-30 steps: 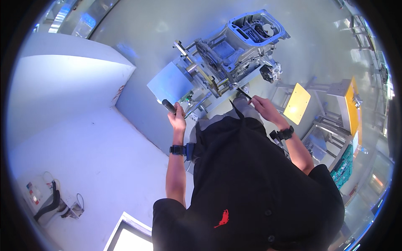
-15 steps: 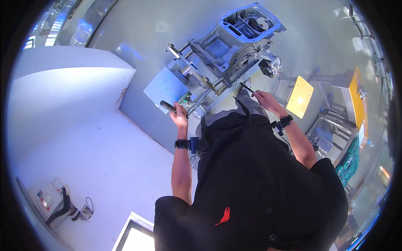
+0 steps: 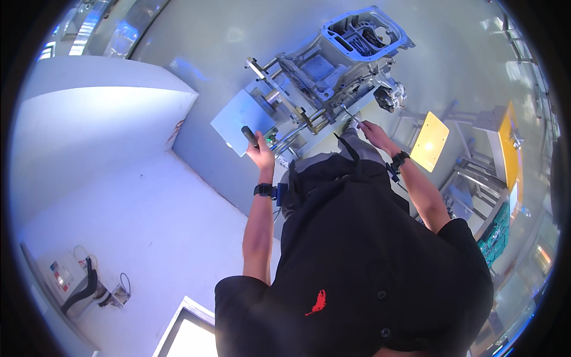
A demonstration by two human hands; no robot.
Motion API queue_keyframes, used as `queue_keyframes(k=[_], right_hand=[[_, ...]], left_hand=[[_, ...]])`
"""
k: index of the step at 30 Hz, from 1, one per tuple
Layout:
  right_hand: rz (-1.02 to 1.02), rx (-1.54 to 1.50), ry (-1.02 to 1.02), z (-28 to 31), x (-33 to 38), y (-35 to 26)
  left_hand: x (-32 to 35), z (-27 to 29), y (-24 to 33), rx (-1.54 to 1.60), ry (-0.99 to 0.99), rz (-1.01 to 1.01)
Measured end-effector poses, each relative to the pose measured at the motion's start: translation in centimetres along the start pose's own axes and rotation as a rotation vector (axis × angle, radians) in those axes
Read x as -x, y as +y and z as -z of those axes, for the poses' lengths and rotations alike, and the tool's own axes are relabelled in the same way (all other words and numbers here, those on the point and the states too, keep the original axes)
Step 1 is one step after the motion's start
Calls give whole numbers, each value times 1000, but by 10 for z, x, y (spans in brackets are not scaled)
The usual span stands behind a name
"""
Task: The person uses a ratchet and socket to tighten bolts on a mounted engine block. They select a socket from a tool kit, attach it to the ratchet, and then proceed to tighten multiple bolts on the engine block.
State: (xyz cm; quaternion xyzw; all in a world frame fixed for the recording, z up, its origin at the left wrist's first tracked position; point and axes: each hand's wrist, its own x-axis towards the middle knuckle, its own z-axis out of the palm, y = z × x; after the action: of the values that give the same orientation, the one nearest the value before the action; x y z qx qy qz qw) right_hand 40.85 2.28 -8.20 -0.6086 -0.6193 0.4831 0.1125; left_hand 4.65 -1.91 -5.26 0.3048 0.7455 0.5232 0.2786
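Observation:
A pale metal engine casing [image 3: 324,66] with an open, bolt-holed frame at its far end is mounted on a metal stand [image 3: 276,95] ahead of me. My left hand [image 3: 260,153] is closed round a black cylindrical handle [image 3: 249,136], which tilts up and left past the stand's pale blue plate [image 3: 235,119]; whether it joins the stand is hidden. In my right hand [image 3: 376,135] is a slim silver wrench [image 3: 351,115]. Its far end lies by the near side of the casing, though contact cannot be made out.
A yellow panel [image 3: 430,141] and a yellow-topped metal cart [image 3: 505,143] stand to the right, with a green tray [image 3: 496,238] nearer me. A large white cabinet-like block [image 3: 107,154] fills the left. A dark part [image 3: 386,98] hangs off the casing's right side.
The view has shifted slightly, moving the casing a little right. The black handle in my left hand now points more upright, and my right hand's wrench shows its silver shaft.

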Motion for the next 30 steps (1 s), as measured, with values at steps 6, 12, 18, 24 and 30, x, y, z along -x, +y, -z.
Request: queue_keyframes(k=[6,12,18,24,30], right_hand=[[-111,-107,-234,-4,-26,-10],[-85,-144,-278,-3,-24,-21],[-145,-168,-360,-3,-18,-24],[-85,-31,-398,-5,-27,-13],[141,328,-346,1,-37,-7]], left_hand=[[-2,0,16,-126,-6,-40],[6,-2,33,-93,-37,54],[10,15,40,-537,-68,-79],[8,34,50,-1036,-146,-327],[-6,52,40,-1055,-262,-539]])
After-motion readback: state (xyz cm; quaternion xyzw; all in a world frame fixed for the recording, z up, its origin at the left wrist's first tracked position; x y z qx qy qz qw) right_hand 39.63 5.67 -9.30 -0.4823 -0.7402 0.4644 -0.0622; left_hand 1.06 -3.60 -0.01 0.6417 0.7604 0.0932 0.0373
